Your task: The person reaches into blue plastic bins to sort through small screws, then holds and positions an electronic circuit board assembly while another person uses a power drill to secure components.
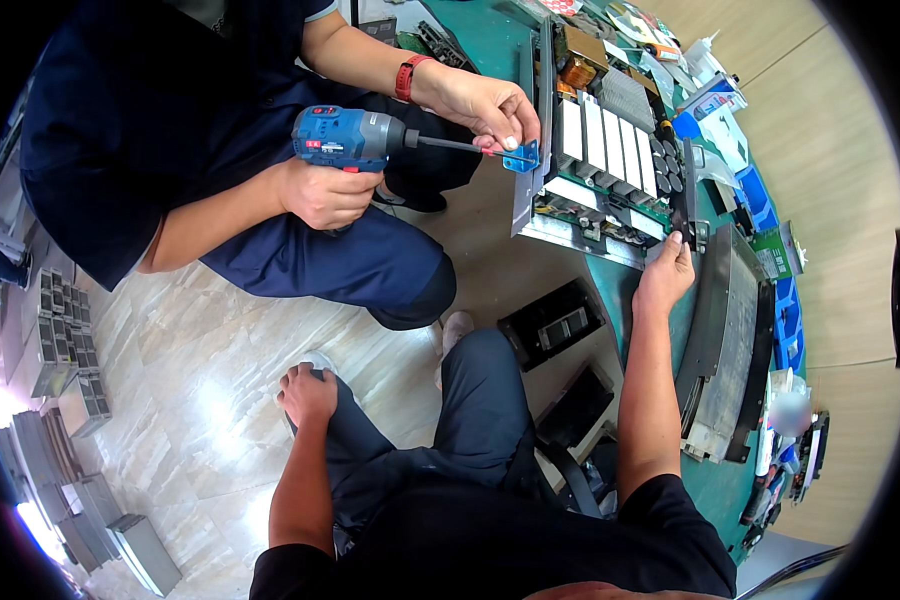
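Black shirt (490,540); hands (308,392) (664,275) on knee (354,418) and chassis (572,242)

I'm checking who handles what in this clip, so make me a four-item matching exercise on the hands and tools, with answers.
1. Left hand
2. Right hand
3. Drill
4. Wristband

A. Red, on a wrist of the co-worker
B. At the corner of the unit
C. Blue, held by the co-worker
D. On the knee

Pairs: 1-D, 2-B, 3-C, 4-A
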Tool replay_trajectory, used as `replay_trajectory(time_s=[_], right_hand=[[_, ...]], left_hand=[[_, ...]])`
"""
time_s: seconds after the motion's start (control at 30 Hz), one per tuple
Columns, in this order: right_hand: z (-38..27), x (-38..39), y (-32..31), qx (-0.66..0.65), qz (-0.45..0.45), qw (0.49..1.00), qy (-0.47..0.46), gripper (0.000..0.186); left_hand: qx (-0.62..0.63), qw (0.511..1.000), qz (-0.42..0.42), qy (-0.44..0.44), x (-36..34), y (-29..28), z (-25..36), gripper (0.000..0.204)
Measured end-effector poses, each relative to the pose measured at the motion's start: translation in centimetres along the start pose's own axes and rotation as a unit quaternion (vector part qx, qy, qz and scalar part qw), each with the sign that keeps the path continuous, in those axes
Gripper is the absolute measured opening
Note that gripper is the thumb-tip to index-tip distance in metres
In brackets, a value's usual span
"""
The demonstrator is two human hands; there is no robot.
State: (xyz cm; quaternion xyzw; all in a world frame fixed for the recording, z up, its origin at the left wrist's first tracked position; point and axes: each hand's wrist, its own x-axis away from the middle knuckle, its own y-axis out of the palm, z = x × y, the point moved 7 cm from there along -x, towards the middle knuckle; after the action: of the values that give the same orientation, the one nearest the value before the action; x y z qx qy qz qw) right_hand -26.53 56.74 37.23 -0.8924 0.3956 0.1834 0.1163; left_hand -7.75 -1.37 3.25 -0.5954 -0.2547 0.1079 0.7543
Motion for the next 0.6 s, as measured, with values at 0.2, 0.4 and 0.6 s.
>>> replay_trajectory(time_s=[0.2,0.4,0.6], right_hand=[[0.0,0.0,0.0,-0.002,0.006,1.000,0.000,0.027],[-0.1,0.3,0.6,-0.017,0.001,1.000,0.002,0.028],[0.9,-0.1,-0.6,-0.012,0.015,1.000,0.000,0.029]], left_hand=[[0.010,1.000,0.004,-0.003,-0.1,0.5,-0.4,0.045],[0.009,1.000,0.008,-0.017,0.6,-1.4,0.2,0.046],[0.017,0.994,-0.073,-0.083,2.8,-10.1,6.5,0.046]])
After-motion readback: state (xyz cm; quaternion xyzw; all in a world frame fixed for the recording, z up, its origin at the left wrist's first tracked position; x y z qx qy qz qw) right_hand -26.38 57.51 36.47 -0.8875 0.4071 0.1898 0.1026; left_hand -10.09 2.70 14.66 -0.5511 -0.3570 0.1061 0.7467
